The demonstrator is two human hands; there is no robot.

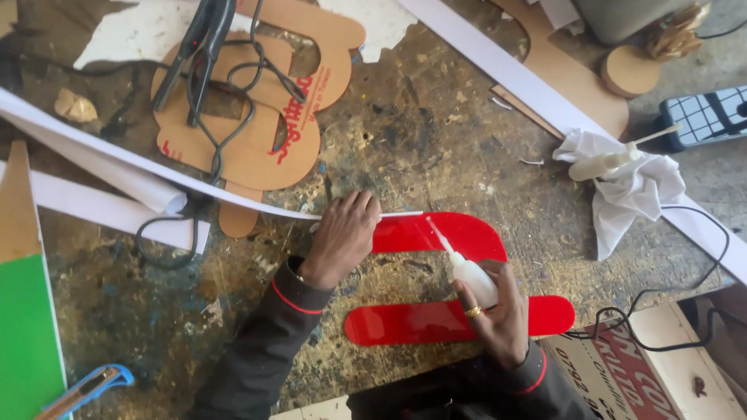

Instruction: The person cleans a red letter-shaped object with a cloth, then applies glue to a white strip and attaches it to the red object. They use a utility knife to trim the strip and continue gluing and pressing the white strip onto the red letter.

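Observation:
A glossy red acrylic letter shape [459,233] lies flat on the stained workbench [420,132]. My left hand [342,237] presses a long white strip [156,173] on edge against the shape's upper rim, fingers closed on it. My right hand [498,311], with a gold ring, grips a small white squeeze bottle [471,272]; its thin nozzle points up and left to where the strip meets the red rim. Both dark sleeves have red trim.
Brown cardboard cutouts [257,117] with a black tool and cord [198,54] lie at upper left. A second glue bottle [607,163] rests on a crumpled white rag [630,194] at right. A green board [27,334] and blue cutter [85,389] sit lower left.

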